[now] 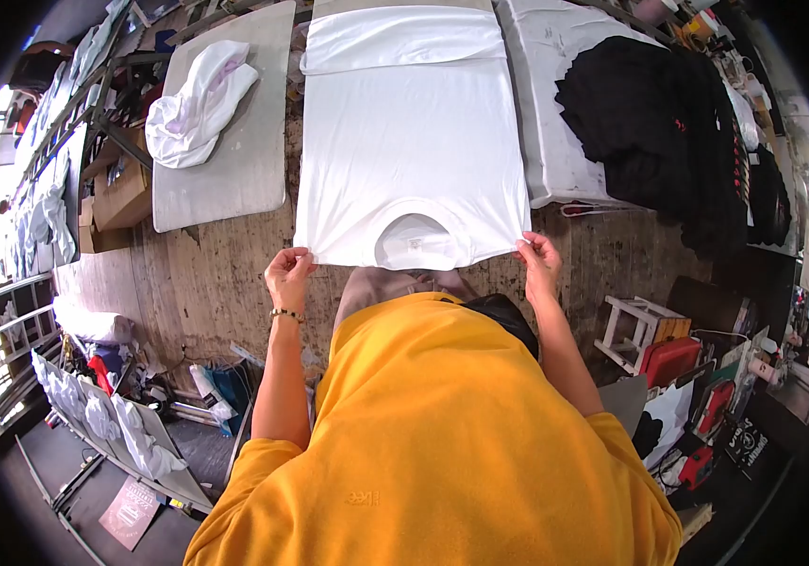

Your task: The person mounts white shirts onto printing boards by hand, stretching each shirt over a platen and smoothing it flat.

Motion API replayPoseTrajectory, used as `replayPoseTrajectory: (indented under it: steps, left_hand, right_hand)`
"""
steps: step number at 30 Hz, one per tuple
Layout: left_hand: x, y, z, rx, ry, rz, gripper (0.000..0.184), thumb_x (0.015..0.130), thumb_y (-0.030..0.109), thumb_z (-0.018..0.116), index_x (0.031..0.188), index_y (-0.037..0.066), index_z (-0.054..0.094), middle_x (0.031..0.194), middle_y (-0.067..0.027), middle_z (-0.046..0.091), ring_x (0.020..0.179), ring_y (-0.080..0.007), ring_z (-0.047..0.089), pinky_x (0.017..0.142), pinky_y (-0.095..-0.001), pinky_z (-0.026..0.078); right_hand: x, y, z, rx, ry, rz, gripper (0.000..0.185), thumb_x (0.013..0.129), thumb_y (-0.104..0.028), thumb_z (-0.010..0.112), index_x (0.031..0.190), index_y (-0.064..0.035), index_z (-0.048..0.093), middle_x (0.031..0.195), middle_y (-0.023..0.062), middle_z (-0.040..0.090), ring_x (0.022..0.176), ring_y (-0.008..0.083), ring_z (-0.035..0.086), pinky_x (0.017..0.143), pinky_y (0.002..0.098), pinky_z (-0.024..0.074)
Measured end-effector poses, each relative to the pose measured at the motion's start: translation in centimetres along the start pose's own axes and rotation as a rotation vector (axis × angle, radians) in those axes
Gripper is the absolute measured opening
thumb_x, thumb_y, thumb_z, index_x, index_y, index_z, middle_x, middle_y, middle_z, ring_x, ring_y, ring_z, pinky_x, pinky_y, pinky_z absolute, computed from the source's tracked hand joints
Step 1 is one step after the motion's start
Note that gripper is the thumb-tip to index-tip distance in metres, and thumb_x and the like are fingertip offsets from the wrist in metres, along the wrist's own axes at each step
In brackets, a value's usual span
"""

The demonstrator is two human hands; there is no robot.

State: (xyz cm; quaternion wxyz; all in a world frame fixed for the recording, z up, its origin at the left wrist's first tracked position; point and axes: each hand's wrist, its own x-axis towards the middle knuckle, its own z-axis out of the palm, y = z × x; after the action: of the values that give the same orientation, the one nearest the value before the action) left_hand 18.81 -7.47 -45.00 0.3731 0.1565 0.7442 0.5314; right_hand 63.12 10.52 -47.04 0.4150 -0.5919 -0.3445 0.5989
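White T-shirt lies spread out ahead of both hands, stretching away from them, its neck opening between them and a rumpled band of cloth across its far end. The likeliest trouble is a skewed or creased lie: if one hand pulls harder than the other, the cloth could twist, and the loose far band could bunch into a ridge; a slipping pinch could let a near corner drop. Beyond the right hand and farther to its right sits a heap of black garments, seemingly too far off to snag. Beyond the left hand, to its left, a grey board carries a crumpled white bundle. Both forearms reach forward, the left nearly straight ahead, the right slanting inward, holding the hands apart at about the shirt's width. The left hand has thumb and fingers pinched on the near left corner; the right hand pinches the opposite one, fingers curled. Just behind the left hand, a beaded bracelet circles the wrist.
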Motion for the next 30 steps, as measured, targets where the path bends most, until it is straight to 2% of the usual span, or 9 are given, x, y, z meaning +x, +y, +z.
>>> replayPoseTrajectory:
  steps: [8,11,15,16,19,21,22,25,30]
  left_hand:
    - [5.1,-5.9,1.8,0.060,-0.114,-0.034,0.020,0.090,0.004,0.072,0.109,-0.003,0.068,0.086,-0.0038,0.067,0.074,-0.0115,0.064,0.068,-0.0257,0.056]
    - [4.8,-5.1,5.4,0.385,-0.072,-0.040,0.037,0.085,0.021,0.079,0.115,0.003,0.069,0.091,-0.0069,0.070,0.076,-0.0168,0.067,0.069,-0.0316,0.054]
    - [3.2,0.4,8.5,0.614,-0.276,0.078,0.039,0.082,0.024,0.078,0.116,0.006,0.068,0.095,-0.0145,0.071,0.085,-0.0268,0.070,0.076,-0.0370,0.055]
    - [3.0,2.6,8.8,0.719,-0.175,0.213,0.034,0.087,0.021,0.073,0.114,0.002,0.067,0.108,-0.0145,0.070,0.093,-0.0233,0.068,0.074,-0.0365,0.055]
    - [4.3,7.2,9.9,0.749,0.327,0.788,0.026,0.087,0.021,0.071,0.103,0.000,0.069,0.095,-0.0144,0.071,0.088,-0.0278,0.068,0.080,-0.0410,0.054]
    - [8.6,5.5,10.2,0.729,0.350,0.735,0.026,0.088,0.020,0.068,0.104,0.000,0.070,0.096,-0.0188,0.072,0.094,-0.0354,0.069,0.084,-0.0445,0.053]
    - [10.0,5.9,10.2,0.717,0.364,0.711,0.026,0.088,0.020,0.066,0.105,0.000,0.071,0.096,-0.0211,0.073,0.096,-0.0392,0.069,0.086,-0.0462,0.053]
    - [12.1,9.3,9.2,0.772,0.090,0.220,0.034,0.090,0.022,0.065,0.113,-0.003,0.070,0.098,-0.0209,0.073,0.099,-0.0401,0.069,0.087,-0.0456,0.053]
    - [14.9,6.5,7.8,0.324,0.073,0.085,0.036,0.089,0.018,0.071,0.117,-0.005,0.071,0.104,-0.0167,0.075,0.091,-0.0209,0.070,0.080,-0.0345,0.054]
  right_hand:
    - [3.7,4.0,1.3,-0.110,-0.050,0.029,0.021,0.092,-0.009,0.072,0.110,-0.0044,0.060,0.093,0.0022,0.058,0.085,0.0120,0.060,0.075,0.0277,0.0543]
    - [4.3,3.6,5.0,-0.437,-0.061,0.059,0.030,0.088,-0.015,0.076,0.108,-0.0011,0.060,0.094,0.0063,0.061,0.081,0.0176,0.060,0.073,0.0340,0.0517]
    - [3.2,-1.6,8.2,-0.714,-0.036,-0.263,0.032,0.085,-0.015,0.075,0.108,-0.0012,0.057,0.100,0.0125,0.059,0.092,0.0248,0.058,0.082,0.0390,0.0483]
    - [3.3,-2.8,8.4,-0.743,0.052,-0.399,0.031,0.085,-0.014,0.074,0.108,-0.0007,0.057,0.102,0.0134,0.058,0.094,0.0263,0.058,0.084,0.0394,0.0475]
    - [6.1,-4.6,8.2,-0.803,0.160,-0.629,0.037,0.088,-0.014,0.069,0.118,0.0033,0.056,0.116,0.0211,0.059,0.110,0.0358,0.057,0.097,0.0439,0.0448]
    - [9.5,-5.1,8.1,-0.883,0.112,-0.601,0.044,0.089,-0.016,0.068,0.126,0.0050,0.056,0.123,0.0260,0.060,0.115,0.0398,0.058,0.100,0.0460,0.0451]
    - [11.4,-4.8,8.4,-0.781,0.086,-0.425,0.044,0.091,-0.019,0.068,0.129,0.0016,0.062,0.120,0.0226,0.069,0.107,0.0336,0.068,0.092,0.0409,0.0517]
    - [13.5,-5.5,7.8,-0.863,0.121,-0.382,0.033,0.093,-0.020,0.067,0.118,0.0010,0.070,0.102,0.0198,0.074,0.092,0.0323,0.072,0.085,0.0400,0.0543]
    - [13.2,-5.6,7.6,-0.766,0.161,-0.389,0.024,0.093,-0.020,0.070,0.104,0.0005,0.074,0.089,0.0146,0.075,0.081,0.0248,0.071,0.077,0.0369,0.0539]
